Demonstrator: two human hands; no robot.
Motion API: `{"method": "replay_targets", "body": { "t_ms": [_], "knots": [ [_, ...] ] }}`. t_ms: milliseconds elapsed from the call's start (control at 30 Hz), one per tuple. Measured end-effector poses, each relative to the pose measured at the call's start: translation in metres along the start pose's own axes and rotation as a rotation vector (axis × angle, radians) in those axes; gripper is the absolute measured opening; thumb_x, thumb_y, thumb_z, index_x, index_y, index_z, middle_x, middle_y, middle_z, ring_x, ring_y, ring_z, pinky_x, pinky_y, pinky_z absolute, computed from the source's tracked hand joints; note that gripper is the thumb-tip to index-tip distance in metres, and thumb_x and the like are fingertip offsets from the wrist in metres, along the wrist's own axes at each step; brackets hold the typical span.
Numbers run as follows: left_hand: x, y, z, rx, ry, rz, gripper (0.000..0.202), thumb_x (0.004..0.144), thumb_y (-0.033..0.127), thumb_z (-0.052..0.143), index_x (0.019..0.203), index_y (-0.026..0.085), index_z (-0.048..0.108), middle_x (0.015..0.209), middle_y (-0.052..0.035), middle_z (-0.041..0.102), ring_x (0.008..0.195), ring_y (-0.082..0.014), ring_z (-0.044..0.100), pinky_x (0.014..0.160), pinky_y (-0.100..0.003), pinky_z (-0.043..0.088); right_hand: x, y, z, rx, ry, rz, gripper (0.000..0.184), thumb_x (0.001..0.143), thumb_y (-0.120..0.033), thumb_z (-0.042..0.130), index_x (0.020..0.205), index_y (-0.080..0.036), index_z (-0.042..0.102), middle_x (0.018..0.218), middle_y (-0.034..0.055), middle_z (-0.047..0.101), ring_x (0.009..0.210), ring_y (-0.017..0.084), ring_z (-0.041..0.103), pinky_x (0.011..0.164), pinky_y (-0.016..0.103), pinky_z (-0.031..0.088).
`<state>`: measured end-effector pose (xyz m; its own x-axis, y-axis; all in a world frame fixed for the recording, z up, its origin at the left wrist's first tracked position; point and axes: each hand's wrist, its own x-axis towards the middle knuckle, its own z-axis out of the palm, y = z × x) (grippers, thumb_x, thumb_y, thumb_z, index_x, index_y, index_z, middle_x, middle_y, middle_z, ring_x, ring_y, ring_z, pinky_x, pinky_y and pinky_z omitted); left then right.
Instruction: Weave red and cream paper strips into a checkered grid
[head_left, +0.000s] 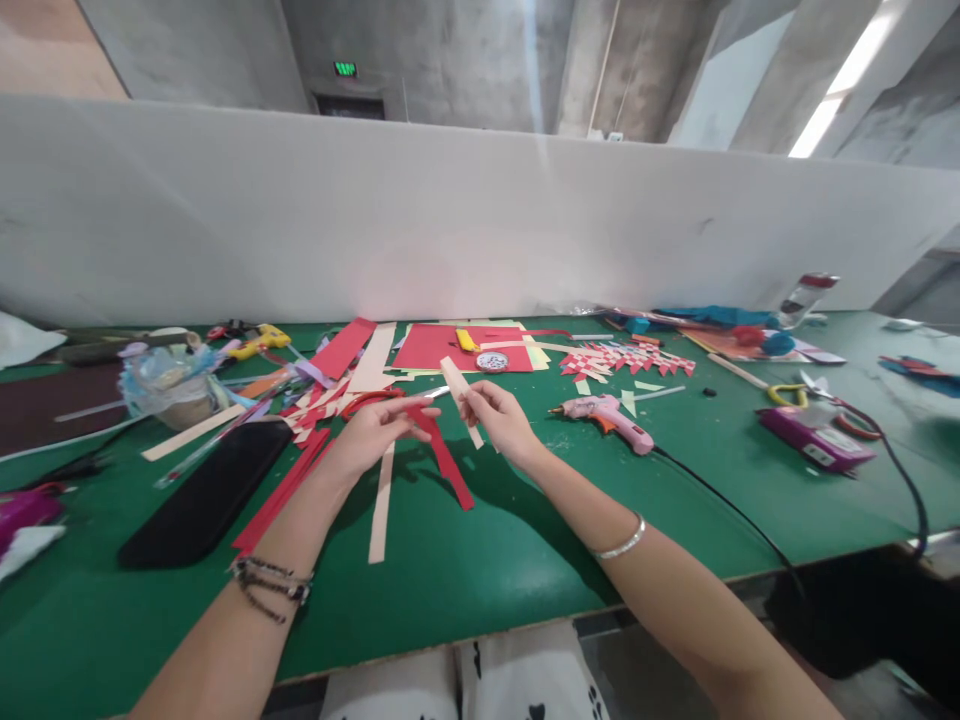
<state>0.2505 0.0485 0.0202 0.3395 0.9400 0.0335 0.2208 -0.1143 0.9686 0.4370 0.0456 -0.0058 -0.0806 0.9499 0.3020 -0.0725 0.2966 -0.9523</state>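
Observation:
My right hand (499, 418) pinches a cream paper strip (454, 378) between thumb and fingers, its lower end hanging below them. A red paper strip (446, 462) slants down from the fingers of my left hand (381, 432), which appear closed lightly on it. Just behind the left hand is a pair of scissors (367, 399) with red handles; its blade tip points toward the cream strip. I cannot tell whether the hand touches the scissors. Below the left hand, another cream strip (381, 510) lies on the green table (510, 570).
A pink glue gun (611, 418) lies to the right, its cord running off the near edge. Woven red-and-white paper (630, 358) and red sheets (420, 347) lie farther back. On the left are a black case (206, 495) and loose strips. A white partition (465, 220) stands behind.

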Motion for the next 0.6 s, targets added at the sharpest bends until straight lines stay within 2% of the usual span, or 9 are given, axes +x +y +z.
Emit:
{"method": "replay_targets", "body": {
  "t_ms": [100, 167, 300, 367, 433, 533, 600],
  "knots": [
    [0.001, -0.005, 0.000, 0.240, 0.089, 0.090, 0.037, 0.072, 0.041, 0.056, 0.098, 0.017, 0.065, 0.080, -0.0048, 0.070, 0.061, -0.0170, 0.063, 0.067, -0.030, 0.049, -0.001, -0.004, -0.003, -0.020, 0.037, -0.030, 0.022, 0.078, -0.038, 0.048, 0.070, -0.018, 0.052, 0.058, -0.0040, 0.050, 0.051, 0.008, 0.046, 0.054, 0.022, 0.040],
    [0.000, -0.006, 0.000, 0.444, 0.166, 0.160, 0.032, 0.076, 0.042, 0.050, 0.087, 0.017, 0.067, 0.067, -0.0026, 0.066, 0.058, -0.0168, 0.059, 0.059, -0.027, 0.046, -0.001, -0.004, -0.004, -0.025, 0.050, -0.041, 0.023, 0.076, -0.040, 0.050, 0.070, -0.018, 0.052, 0.060, -0.0036, 0.050, 0.053, 0.008, 0.047, 0.055, 0.023, 0.041],
    [-0.001, -0.003, 0.001, 0.779, 0.345, 0.400, 0.030, 0.080, 0.032, 0.041, 0.060, 0.018, 0.058, 0.067, -0.0028, 0.057, 0.064, -0.0152, 0.053, 0.060, -0.025, 0.040, -0.002, -0.002, -0.004, -0.094, 0.060, -0.087, 0.022, 0.076, -0.040, 0.053, 0.073, -0.018, 0.054, 0.067, -0.0008, 0.053, 0.061, 0.011, 0.052, 0.059, 0.025, 0.044],
    [-0.001, -0.002, 0.001, 0.810, 0.399, 0.460, 0.029, 0.079, 0.029, 0.040, 0.056, 0.017, 0.053, 0.072, -0.0034, 0.054, 0.067, -0.0147, 0.052, 0.063, -0.025, 0.040, -0.003, -0.002, -0.004, -0.182, 0.082, -0.178, 0.021, 0.077, -0.038, 0.053, 0.074, -0.018, 0.056, 0.078, 0.0027, 0.055, 0.072, 0.014, 0.055, 0.062, 0.025, 0.045],
    [-0.002, -0.002, 0.002, 0.790, 0.396, 0.446, 0.027, 0.078, 0.029, 0.041, 0.056, 0.017, 0.050, 0.070, -0.0023, 0.052, 0.066, -0.0144, 0.051, 0.062, -0.025, 0.039, -0.005, -0.003, -0.003, -0.313, 0.097, -0.307, 0.018, 0.078, -0.035, 0.053, 0.075, -0.018, 0.058, 0.091, 0.0062, 0.055, 0.088, 0.016, 0.055, 0.070, 0.027, 0.047],
    [-0.001, -0.005, 0.004, 0.654, 0.301, 0.320, 0.021, 0.078, 0.031, 0.041, 0.064, 0.018, 0.050, 0.060, 0.0016, 0.050, 0.058, -0.0135, 0.049, 0.055, -0.023, 0.036, -0.011, -0.008, -0.002, -0.604, 0.038, -0.536, 0.012, 0.080, -0.027, 0.053, 0.076, -0.018, 0.060, 0.109, 0.0110, 0.051, 0.106, 0.020, 0.050, 0.087, 0.035, 0.043],
    [0.000, -0.009, 0.004, 0.500, 0.241, 0.235, 0.016, 0.076, 0.031, 0.044, 0.072, 0.019, 0.052, 0.057, 0.0037, 0.050, 0.054, -0.0126, 0.048, 0.052, -0.022, 0.034, -0.016, -0.012, 0.000, -0.810, -0.042, -0.686, 0.010, 0.080, -0.022, 0.051, 0.076, -0.019, 0.060, 0.118, 0.0123, 0.048, 0.112, 0.022, 0.046, 0.093, 0.040, 0.039]
  ]
}}
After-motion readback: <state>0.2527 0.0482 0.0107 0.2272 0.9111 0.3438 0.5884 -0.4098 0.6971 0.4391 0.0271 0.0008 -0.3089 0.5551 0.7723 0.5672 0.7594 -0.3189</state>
